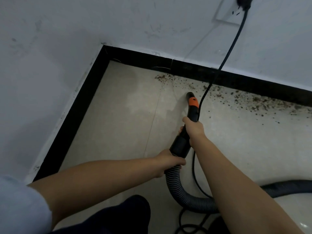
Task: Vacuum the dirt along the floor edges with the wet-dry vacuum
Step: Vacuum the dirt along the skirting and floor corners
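Brown dirt (249,98) lies scattered on the pale floor along the black skirting board (185,68), from the middle of the far wall out to the right. A black vacuum nozzle (191,100) with an orange collar points at the floor just short of that dirt. My right hand (194,127) grips the nozzle tube behind the collar. My left hand (170,159) holds the tube's lower end, where the grey ribbed hose (182,195) begins. The hose loops down and runs off to the right.
A black power cord (231,48) hangs from a wall socket (243,2) at the top right, crosses the skirting and drops beside the nozzle to coil on the floor at the bottom. White walls meet in a corner at upper left. My dark trouser leg (118,217) is at the bottom.
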The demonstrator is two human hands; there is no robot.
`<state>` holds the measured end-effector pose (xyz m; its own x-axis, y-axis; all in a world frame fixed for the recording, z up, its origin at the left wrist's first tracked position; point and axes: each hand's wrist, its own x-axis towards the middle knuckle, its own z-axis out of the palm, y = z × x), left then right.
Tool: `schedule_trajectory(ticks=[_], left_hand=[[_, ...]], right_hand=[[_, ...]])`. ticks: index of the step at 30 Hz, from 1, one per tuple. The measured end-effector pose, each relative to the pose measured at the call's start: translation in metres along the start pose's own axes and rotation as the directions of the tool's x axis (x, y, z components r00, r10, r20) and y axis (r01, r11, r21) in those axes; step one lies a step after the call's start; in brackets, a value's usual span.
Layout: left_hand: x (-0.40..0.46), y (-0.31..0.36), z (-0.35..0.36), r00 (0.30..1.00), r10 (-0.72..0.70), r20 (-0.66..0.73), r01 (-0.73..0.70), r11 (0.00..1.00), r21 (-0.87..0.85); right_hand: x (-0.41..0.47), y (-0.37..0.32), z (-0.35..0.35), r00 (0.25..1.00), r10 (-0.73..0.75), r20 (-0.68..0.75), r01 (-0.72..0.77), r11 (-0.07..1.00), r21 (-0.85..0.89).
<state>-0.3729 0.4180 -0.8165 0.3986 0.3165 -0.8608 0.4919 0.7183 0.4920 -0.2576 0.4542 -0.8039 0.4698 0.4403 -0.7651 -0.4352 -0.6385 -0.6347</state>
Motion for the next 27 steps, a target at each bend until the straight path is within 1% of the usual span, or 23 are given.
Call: schedule_trajectory(ticks=[4, 8, 11, 17, 27], left_hand=[[0.007, 0.006, 0.005, 1.0, 0.007, -0.004, -0.007, 1.0, 0.017], [0.015, 0.014, 0.008, 1.0, 0.016, -0.023, -0.016, 1.0, -0.001], [0.022, 0.017, 0.011, 0.998, 0.02, -0.057, -0.022, 0.999, -0.033], [0.035, 0.029, 0.007, 0.996, 0.045, -0.075, -0.05, 0.997, -0.063], [0.047, 0.045, 0.018, 0.998, 0.035, -0.06, -0.045, 0.986, -0.163]], right_hand=[[0.009, -0.003, -0.004, 1.0, -0.003, -0.01, 0.003, 1.0, 0.011], [0.019, -0.013, -0.004, 1.0, -0.004, 0.022, 0.004, 1.0, 0.014], [0.026, -0.019, -0.001, 0.999, -0.017, 0.051, 0.018, 0.999, -0.027], [0.04, -0.032, 0.003, 0.998, -0.022, 0.053, 0.023, 0.999, -0.03], [0.057, -0.051, 0.005, 0.989, -0.031, 0.144, 0.054, 0.986, -0.156]])
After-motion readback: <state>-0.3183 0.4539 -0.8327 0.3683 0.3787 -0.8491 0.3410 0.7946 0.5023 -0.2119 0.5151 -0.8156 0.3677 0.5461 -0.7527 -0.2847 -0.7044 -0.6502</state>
